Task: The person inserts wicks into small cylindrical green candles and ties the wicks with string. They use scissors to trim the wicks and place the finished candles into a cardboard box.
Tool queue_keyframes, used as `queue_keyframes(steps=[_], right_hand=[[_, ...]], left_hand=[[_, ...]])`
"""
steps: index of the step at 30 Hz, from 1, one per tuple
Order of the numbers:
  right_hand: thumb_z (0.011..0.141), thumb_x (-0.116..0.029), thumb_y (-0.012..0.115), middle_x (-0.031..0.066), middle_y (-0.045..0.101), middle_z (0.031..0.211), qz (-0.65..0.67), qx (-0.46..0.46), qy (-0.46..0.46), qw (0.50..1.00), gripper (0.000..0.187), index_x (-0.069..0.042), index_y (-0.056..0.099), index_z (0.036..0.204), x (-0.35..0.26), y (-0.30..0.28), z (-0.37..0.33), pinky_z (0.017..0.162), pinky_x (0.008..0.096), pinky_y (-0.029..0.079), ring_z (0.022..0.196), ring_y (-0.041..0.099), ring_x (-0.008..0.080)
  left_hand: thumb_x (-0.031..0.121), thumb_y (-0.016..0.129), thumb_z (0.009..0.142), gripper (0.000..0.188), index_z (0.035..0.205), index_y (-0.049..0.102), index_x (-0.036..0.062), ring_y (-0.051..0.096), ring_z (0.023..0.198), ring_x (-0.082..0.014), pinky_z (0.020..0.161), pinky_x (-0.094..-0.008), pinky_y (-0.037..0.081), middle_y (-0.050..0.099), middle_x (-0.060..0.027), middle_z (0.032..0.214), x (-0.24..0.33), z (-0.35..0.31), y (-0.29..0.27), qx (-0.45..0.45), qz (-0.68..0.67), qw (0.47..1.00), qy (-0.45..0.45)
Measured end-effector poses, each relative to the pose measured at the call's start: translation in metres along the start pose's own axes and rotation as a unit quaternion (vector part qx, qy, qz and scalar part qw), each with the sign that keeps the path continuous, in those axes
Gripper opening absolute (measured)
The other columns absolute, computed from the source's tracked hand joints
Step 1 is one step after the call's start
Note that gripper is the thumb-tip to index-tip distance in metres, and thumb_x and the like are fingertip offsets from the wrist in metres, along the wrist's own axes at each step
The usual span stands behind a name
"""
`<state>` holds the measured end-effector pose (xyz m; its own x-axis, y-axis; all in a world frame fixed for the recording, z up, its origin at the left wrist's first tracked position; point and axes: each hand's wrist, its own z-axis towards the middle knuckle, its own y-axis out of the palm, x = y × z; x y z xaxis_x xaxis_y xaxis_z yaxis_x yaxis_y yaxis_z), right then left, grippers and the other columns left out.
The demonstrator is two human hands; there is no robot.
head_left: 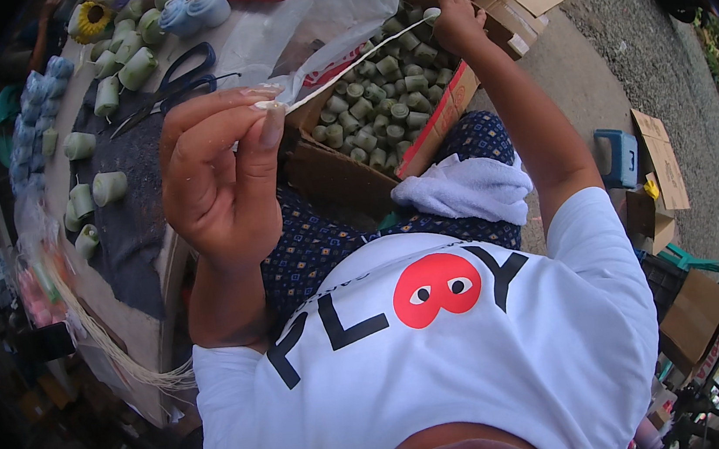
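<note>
A thin white string (351,65) is stretched slantwise over the open cardboard box (331,164). Thumb and index finger of my left hand (227,168) pinch its near end. At the far end, my right hand (458,23) is closed beside a small pale round piece (431,15) where the string meets it; I cannot make out whether that is a knot, a ball or a candle. Below the string, many small green candles (378,104) fill the box. On the table to the left stand several more green candles (109,188), some with a white wick sticking out.
Dark-handled scissors (178,81) lie on a dark cloth (130,249) left of my left hand. Light blue candles (36,109) line the table's far-left side. A plastic bag (303,20) overhangs the box. Pale strands (119,351) hang near the table edge. A white towel (466,191) rests on my lap.
</note>
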<state>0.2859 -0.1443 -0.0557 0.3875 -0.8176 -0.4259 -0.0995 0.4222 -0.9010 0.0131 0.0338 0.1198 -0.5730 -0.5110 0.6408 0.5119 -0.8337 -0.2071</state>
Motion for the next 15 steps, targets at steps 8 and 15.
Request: queue_keyframes(steps=[8, 15], right_hand=[[0.096, -0.025, 0.048, 0.0001, 0.061, 0.091, 0.453, -0.259, -0.152, 0.839, 0.029, -0.003, 0.061, 0.110, -0.065, -0.088, -0.119, 0.075, 0.0225, 0.043, 0.084, 0.052, 0.0072], [0.097, -0.021, 0.046, -0.0050, 0.043, 0.068, 0.552, -0.147, 0.018, 0.821, 0.026, -0.003, 0.051, 0.114, -0.026, -0.102, -0.147, 0.056, 0.0177, 0.032, 0.062, 0.037, 0.0028]], left_hand=[[0.003, 0.056, 0.089, 0.006, 0.093, 0.059, -0.0012, 0.058, 0.088, -0.0119, 0.079, -0.0240, 0.047, 0.060, -0.0074, 0.095, -0.082, 0.003, 0.043, 0.019, -0.178, 0.972, -0.150], [0.013, 0.068, 0.079, 0.035, 0.110, 0.056, 0.0044, 0.057, 0.094, -0.0201, 0.085, -0.0314, 0.046, 0.057, -0.0121, 0.103, -0.221, -0.145, 0.144, -0.373, 0.020, 0.829, -0.415]])
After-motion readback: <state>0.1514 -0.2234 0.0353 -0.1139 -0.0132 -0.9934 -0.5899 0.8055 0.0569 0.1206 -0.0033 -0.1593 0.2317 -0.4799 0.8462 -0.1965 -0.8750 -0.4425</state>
